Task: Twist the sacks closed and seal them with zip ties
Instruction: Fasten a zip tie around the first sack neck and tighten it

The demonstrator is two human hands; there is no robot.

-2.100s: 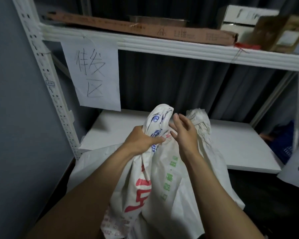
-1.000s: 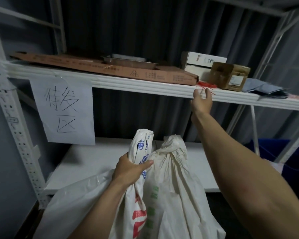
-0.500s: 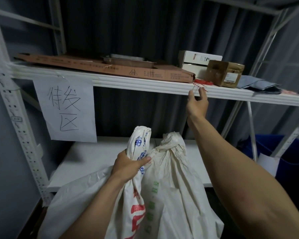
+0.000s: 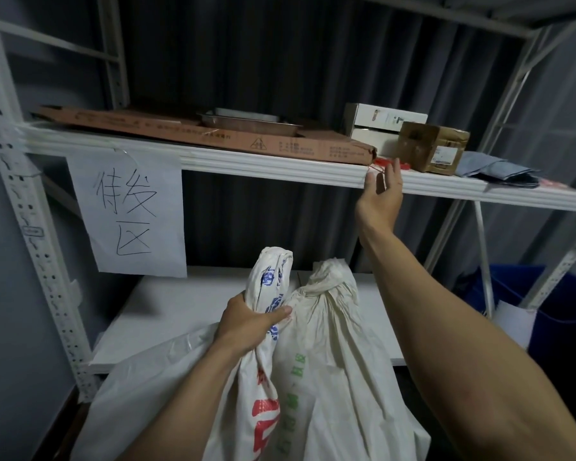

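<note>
My left hand grips the twisted neck of a white woven sack printed in blue and red. Right beside it stands a second white sack with green print, its top bunched into a twisted neck. My right hand is raised to the front edge of the upper shelf, thumb and fingers pinching a thin red zip tie. More red zip ties lie on the shelf just above the fingers.
On the upper shelf lie a flat cardboard carton, a metal tray, a white box and a brown box. A handwritten paper sign hangs at left. The lower shelf is behind the sacks; a blue bin is at right.
My right hand left the sack neck, rose to the upper shelf's red zip ties, and now has drawn slightly down with one tie. My left hand kept its grip.
</note>
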